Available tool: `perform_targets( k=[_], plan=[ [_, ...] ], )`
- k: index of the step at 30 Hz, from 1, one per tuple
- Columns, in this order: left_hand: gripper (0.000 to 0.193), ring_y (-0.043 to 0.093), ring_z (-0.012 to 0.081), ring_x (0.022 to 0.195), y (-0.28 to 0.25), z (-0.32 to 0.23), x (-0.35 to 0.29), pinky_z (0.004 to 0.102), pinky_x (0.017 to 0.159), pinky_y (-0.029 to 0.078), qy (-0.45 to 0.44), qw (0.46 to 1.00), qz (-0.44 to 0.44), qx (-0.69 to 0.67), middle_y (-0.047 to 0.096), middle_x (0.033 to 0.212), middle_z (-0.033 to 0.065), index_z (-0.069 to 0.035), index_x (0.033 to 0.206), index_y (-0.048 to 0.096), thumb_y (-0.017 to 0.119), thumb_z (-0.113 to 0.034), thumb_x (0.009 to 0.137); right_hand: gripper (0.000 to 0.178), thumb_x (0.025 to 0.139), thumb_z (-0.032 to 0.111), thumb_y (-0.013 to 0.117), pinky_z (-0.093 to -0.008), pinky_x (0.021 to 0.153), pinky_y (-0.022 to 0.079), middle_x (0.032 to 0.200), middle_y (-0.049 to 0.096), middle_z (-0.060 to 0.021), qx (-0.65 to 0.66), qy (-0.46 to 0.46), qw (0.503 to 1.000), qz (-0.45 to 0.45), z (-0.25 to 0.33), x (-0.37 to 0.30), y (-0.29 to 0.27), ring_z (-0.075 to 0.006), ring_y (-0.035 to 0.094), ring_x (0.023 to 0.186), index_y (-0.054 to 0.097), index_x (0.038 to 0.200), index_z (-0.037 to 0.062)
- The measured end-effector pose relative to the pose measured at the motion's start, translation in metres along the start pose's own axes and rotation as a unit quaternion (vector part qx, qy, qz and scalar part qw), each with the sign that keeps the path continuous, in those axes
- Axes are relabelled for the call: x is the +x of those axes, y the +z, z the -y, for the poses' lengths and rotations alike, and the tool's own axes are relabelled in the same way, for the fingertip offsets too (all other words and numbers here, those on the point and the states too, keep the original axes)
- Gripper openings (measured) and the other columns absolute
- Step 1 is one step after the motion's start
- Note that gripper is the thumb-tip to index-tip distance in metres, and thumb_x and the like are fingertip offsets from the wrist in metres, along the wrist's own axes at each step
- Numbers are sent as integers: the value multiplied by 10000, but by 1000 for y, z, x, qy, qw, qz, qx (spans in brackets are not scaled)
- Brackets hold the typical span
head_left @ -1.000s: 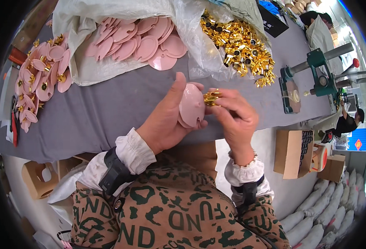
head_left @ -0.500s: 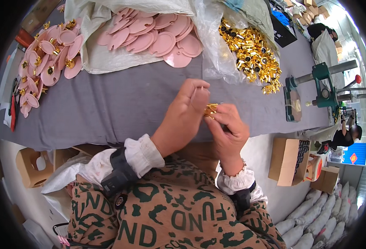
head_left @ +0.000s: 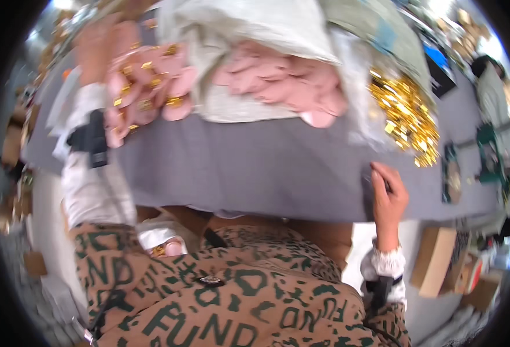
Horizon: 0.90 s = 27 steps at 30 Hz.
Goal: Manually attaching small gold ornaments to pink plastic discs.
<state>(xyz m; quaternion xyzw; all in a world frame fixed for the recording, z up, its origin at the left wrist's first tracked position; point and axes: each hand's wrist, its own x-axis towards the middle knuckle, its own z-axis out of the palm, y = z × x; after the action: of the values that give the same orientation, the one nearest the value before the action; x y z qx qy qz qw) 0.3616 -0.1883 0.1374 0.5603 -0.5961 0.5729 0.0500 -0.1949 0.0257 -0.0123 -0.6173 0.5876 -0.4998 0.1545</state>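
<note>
Clutter [head_left: 13,144] is blurred along the room's far left, with a small brown box [head_left: 35,263] seen below it. Over the grey tablecloth [head_left: 237,168], which is lightly creased and bare along the front, the left hand [head_left: 95,49] is stretched toward the far left corner; its fingers are too blurred for spread or pinch to be told. Just beside it, pink discs fitted with gold pieces [head_left: 151,87] are heaped. Next along, loose pink discs [head_left: 284,81] are spilled from a pale sack [head_left: 255,26], and gold pieces [head_left: 408,118] are piled beside clear plastic [head_left: 353,110]. Near the front edge, the right hand [head_left: 389,194] is held with fingers curled inward; whether anything is gripped cannot be told. A brown carton [head_left: 434,260] is set on the pale floor [head_left: 360,237], and a green press [head_left: 491,151] is stood at the cloth's right end.
</note>
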Motion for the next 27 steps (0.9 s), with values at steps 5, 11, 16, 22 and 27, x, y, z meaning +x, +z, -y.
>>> perform_targets(
  k=[5,11,16,22,27],
  plan=[
    [387,539,344,1174,-79,-36,-32,404,1010,419,-140,940,-49,-306,563,1276,181,10,1322,476,430,-188,993,106,799,63,704,-356,778,479,826,673,-97,-225,-97,966,-86,-40,46,-31,-280,597,818,713,904,57],
    [600,584,315,1099,-225,-219,-65,473,956,471,-432,14,189,-882,572,1224,165,-56,1290,474,373,-563,985,224,702,148,731,-399,856,439,945,605,-59,-352,-157,922,-19,-66,91,-26,-277,533,957,718,924,122],
    [588,591,325,1057,-261,-266,-72,454,906,497,-374,-218,305,-848,592,1138,153,-61,1198,504,393,-590,966,244,675,149,731,-412,881,419,1003,587,-51,-367,-189,910,40,-69,110,-12,-268,516,1007,713,918,129],
    [608,600,333,1051,-277,-292,-68,458,903,508,-351,-288,390,-801,592,1154,157,-63,1218,488,384,-604,961,202,637,88,776,-397,818,473,1103,645,-77,-260,-293,920,24,-60,96,-20,-263,595,1004,635,777,52],
    [627,609,313,1043,-285,-300,-62,444,895,520,-355,-261,417,-795,609,1111,146,-64,1220,488,371,-621,957,223,671,95,829,-291,630,519,979,680,-89,-7,-91,995,42,-8,45,-19,-196,653,689,635,769,44]
  ],
)
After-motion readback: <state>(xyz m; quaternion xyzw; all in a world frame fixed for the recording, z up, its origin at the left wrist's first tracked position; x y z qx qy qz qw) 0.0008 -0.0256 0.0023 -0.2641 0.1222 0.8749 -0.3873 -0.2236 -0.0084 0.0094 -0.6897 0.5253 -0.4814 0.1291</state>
